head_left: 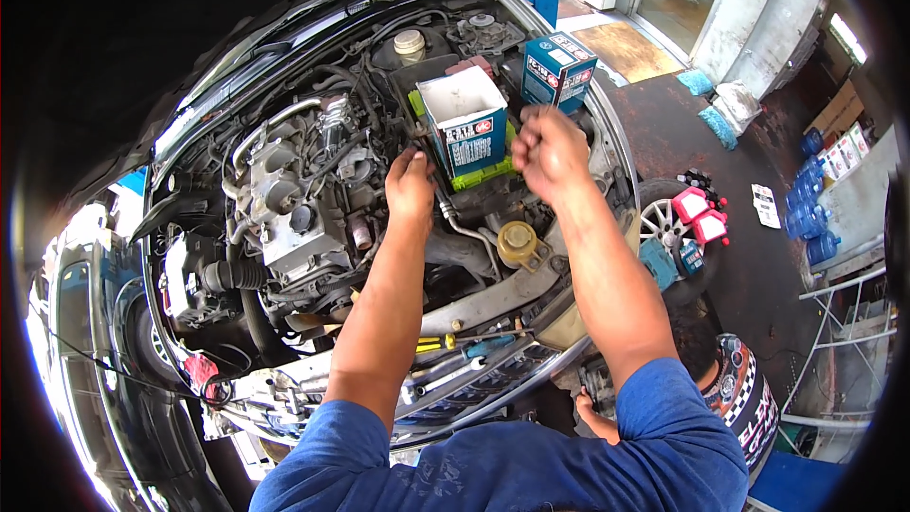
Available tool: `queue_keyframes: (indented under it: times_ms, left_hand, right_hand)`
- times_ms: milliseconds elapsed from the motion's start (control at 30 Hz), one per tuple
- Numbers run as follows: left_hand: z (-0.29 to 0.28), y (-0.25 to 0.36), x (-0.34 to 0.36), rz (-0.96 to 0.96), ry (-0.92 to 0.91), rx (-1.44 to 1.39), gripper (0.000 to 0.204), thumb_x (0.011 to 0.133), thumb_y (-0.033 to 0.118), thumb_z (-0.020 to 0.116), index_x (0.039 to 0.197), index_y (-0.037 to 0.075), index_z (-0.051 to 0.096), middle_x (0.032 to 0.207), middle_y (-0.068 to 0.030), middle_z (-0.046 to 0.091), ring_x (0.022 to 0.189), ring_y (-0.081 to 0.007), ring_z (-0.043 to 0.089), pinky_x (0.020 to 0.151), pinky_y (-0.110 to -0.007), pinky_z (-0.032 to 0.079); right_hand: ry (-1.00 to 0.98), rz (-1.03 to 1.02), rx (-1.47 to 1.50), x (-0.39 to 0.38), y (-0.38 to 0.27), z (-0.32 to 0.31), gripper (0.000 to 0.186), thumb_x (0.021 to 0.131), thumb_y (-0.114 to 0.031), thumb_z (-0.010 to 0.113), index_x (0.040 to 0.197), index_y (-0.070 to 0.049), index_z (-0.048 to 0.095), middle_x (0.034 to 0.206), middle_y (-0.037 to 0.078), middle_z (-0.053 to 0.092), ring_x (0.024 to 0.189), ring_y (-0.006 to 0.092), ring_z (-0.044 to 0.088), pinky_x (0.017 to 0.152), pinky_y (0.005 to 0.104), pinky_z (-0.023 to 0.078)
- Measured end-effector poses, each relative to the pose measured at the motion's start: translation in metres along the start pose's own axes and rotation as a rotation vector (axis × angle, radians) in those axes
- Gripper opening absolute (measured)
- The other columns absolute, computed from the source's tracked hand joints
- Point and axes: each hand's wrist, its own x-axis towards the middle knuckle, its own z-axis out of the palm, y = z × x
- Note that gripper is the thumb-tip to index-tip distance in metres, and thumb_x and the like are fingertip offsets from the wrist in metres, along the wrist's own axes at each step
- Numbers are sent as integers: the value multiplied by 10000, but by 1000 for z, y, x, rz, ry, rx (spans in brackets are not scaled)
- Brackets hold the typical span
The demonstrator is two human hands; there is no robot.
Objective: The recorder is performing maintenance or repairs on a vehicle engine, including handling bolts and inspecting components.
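Blue shirt [569, 469] right up close, and out from its sleeves go two bare arms, both reaching over the open engine bay! Between the hands sits the open box [464, 137], blue and white, mouth up, pale inside, just above a bright green part [483, 176]. Left hand [410, 188] is right by the box's lower left side, fingers bent; whether that grip touches or holds anything, I can't tell. Over on the other side, right hand [552, 156] has its fingers curled in narrow, knuckles up, just beside the box, and I can't make out if anything is pinched in that grip. Beyond it stands a second box [557, 69], blue-green, upright. Engine [294, 228] to the left, yellow cap [518, 245] nearer the front, and along the front edge lie a yellow-handled tool [435, 343], a blue-handled tool [488, 347] and a wrench [453, 379]. Down at the lower right, a co-worker [749, 398] is low beside the car, near the wheel [662, 225] and pink jugs [706, 226].
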Motion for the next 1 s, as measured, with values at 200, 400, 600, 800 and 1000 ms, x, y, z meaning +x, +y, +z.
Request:
queue_keyframes:
  times_ms: [200, 400, 600, 800, 1000]
  left_hand:
    - [-49, -15, -90, 186, -326, 96, 394, 934, 119, 570, 1284, -50, 506, 1185, -149, 621, 1081, -193, 592, 941, -306, 450]
    - [-98, -10, -153, 737, -340, 597, 345, 768, 92, 708, 1093, 3, 634, 1068, -175, 621, 980, -337, 615, 889, -374, 483]
    - [-152, -4, -203, 1045, -359, 902, 258, 684, 207, 756, 910, 92, 709, 925, -73, 633, 858, -294, 587, 737, -439, 448]
    - [-204, 8, -231, 909, -426, 1075, 166, 741, 221, 685, 840, 88, 683, 868, -109, 659, 803, -303, 629, 700, -454, 456]
    - [-256, 25, -255, 769, -337, 945, 165, 833, 181, 615, 855, 19, 638, 871, -172, 654, 824, -379, 625, 733, -473, 495]
  right_hand:
    - [-182, 351, 380, -98, 60, -22, 153, 847, -140, 516, 888, -44, 628, 1048, 197, 678, 985, 347, 658, 842, 444, 534]
    - [-111, 397, 479, -162, 102, 1, 123, 861, -127, 486, 869, -74, 597, 1091, 212, 639, 1028, 342, 615, 906, 467, 498]
    - [-181, 456, 444, -214, 145, 36, 138, 823, -154, 521, 877, -78, 622, 1239, 216, 593, 1110, 312, 579, 1016, 443, 429]
    - [-184, 468, 397, -261, 179, 77, 123, 829, -140, 509, 865, -91, 615, 1259, 197, 592, 1147, 300, 557, 1072, 443, 373]
    - [-170, 522, 350, -275, 223, 85, 112, 831, -141, 487, 848, -95, 588, 927, 85, 653, 854, 233, 628, 798, 376, 506]
